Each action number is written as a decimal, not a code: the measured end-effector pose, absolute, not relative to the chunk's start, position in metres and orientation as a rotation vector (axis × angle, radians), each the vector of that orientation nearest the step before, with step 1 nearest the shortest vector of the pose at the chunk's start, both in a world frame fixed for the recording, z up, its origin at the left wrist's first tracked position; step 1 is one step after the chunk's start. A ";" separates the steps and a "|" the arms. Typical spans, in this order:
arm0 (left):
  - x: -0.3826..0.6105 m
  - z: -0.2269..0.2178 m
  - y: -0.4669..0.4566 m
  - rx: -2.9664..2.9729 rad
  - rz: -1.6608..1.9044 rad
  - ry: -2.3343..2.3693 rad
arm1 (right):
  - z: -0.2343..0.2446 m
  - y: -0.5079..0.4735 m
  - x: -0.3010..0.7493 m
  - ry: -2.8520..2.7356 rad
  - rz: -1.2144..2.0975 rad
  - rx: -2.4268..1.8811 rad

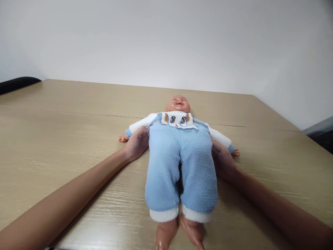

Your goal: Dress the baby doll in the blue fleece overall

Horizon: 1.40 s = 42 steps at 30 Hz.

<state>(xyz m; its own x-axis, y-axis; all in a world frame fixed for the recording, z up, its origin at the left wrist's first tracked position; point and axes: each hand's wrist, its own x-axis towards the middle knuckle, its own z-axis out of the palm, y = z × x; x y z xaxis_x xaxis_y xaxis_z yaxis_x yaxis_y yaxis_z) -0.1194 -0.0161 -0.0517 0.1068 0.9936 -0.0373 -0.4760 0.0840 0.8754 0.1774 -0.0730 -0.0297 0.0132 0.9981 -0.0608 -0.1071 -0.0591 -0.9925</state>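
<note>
A baby doll [179, 104] lies on its back on the wooden table [65, 139], head away from me and bare feet toward me. It wears a fluffy light-blue romper [179, 156] with white sleeves and white cuffs. My left hand [136, 143] grips the doll's side under its arm, fingers curled against the romper. My right hand [221, 158] holds the opposite side, its fingers partly hidden behind the blue fabric.
A plain white wall rises behind the table. A dark object [15, 83] sits at the far left edge. Past the table's right edge a dark floor area [322, 135] shows.
</note>
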 end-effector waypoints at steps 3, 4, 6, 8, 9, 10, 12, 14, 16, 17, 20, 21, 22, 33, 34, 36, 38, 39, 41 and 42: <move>-0.128 -0.057 -0.010 0.817 1.365 0.774 | -0.032 -0.071 0.175 -1.063 1.383 -1.090; -0.131 -0.058 -0.007 0.818 1.392 0.764 | -0.033 -0.070 0.175 -1.058 1.394 -1.069; -0.135 -0.059 -0.004 0.835 1.427 0.746 | -0.036 -0.068 0.177 -1.048 1.393 -1.043; -0.135 -0.059 -0.004 0.867 1.421 0.729 | -0.040 -0.068 0.181 -1.048 1.364 -1.031; -0.134 -0.058 -0.004 0.908 1.398 0.716 | -0.041 -0.067 0.183 -1.056 1.338 -1.033; -0.133 -0.057 -0.006 0.965 1.365 0.705 | -0.042 -0.067 0.186 -1.076 1.306 -1.041; -0.131 -0.055 -0.009 1.114 1.295 0.713 | -0.042 -0.067 0.191 -1.132 1.245 -1.067; -0.130 -0.053 -0.011 1.258 1.248 0.756 | -0.039 -0.065 0.195 -1.170 1.221 -1.091; -0.131 -0.051 -0.013 1.348 1.248 0.804 | -0.034 -0.062 0.196 -1.155 1.242 -1.104; -0.132 -0.050 -0.013 1.385 1.253 0.816 | -0.031 -0.059 0.197 -1.136 1.264 -1.105; -0.132 -0.047 -0.012 1.455 1.231 0.843 | -0.028 -0.051 0.200 -1.101 1.366 -1.090; -0.132 -0.046 -0.011 1.469 1.206 0.854 | -0.028 -0.048 0.201 -1.111 1.405 -1.095; -0.132 -0.046 -0.011 1.480 1.181 0.867 | -0.027 -0.046 0.203 -1.138 1.438 -1.113; -0.127 -0.046 -0.016 1.620 1.352 1.001 | 0.016 -0.028 0.204 -1.204 1.477 -1.161; -0.126 -0.047 -0.017 1.636 1.382 1.030 | 0.016 -0.024 0.204 -1.211 1.443 -1.224; -0.125 -0.048 -0.018 1.655 1.426 1.077 | 0.013 -0.015 0.203 -1.270 1.296 -1.382; -0.124 -0.050 -0.018 1.658 1.450 1.114 | 0.010 -0.010 0.197 -1.376 1.092 -1.465; -0.124 -0.051 -0.018 1.655 1.458 1.128 | 0.011 -0.008 0.191 -1.421 1.007 -1.466; -0.123 -0.051 -0.018 1.647 1.476 1.141 | 0.017 -0.005 0.176 -1.500 0.851 -1.427; -0.123 -0.051 -0.018 1.652 1.487 1.143 | 0.022 -0.002 0.167 -1.552 0.761 -1.387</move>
<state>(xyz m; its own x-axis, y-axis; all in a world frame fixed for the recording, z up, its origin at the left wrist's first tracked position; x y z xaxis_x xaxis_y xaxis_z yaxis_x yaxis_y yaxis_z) -0.1233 -0.0181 -0.0512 -0.0138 0.9008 0.4340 0.1880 -0.4239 0.8860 0.1672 -0.0021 0.0218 0.0256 0.9762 0.2152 0.4274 0.1839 -0.8852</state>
